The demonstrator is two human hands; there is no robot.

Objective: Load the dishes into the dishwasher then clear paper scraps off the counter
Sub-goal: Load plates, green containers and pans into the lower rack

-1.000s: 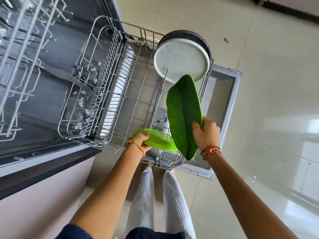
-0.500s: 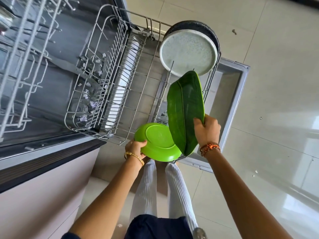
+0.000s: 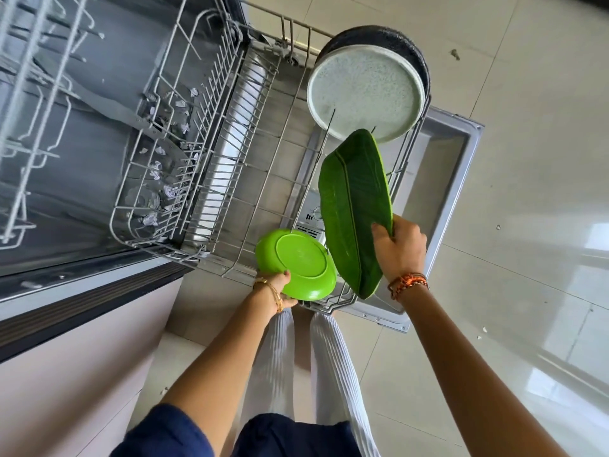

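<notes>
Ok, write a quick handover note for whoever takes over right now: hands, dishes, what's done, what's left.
Left hand grips the round green plate, on edge above the lower rack.
Right hand grips the leaf-shaped green plate, upright by the rack's right side.
Done: speckled plate and dark pan stand racked.
Left: seat both green plates; the counter scraps are out of view.

The pulled-out rack (image 3: 211, 179) sits over the open dishwasher door (image 3: 454, 166). A round plate (image 3: 364, 94) stands at the rack's far right corner, a pan (image 3: 412, 47) behind it. The leaf-shaped tray (image 3: 354, 206) stands nearer, with the small plate (image 3: 296, 262) to its left.
</notes>
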